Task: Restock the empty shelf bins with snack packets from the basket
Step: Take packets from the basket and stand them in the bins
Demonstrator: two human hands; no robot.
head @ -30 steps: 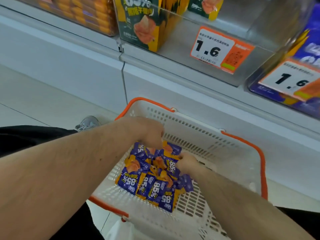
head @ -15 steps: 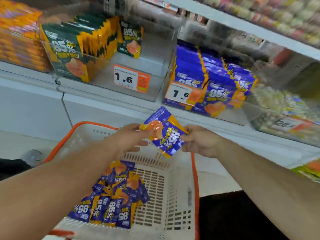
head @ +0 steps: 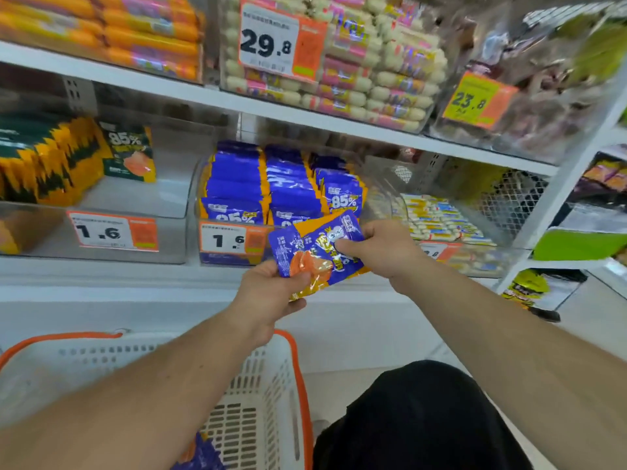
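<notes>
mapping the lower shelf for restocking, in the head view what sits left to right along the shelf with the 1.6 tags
Green and yellow snack packets → clear half-empty bin → blue and orange snack packets in a clear bin → pale yellow wrapped sticks

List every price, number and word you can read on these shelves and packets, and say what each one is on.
"29.8": price tag on the upper bin of white sausages.
"23.8": orange price tag on the upper right bin.
"1.6": price tag on the green packet bin.
"1.6": price tag on the blue packet bin.
"85%": green packet.
"85%": blue shelf packet.
Small print on tags and on the held packets is too blurred to read.
</notes>
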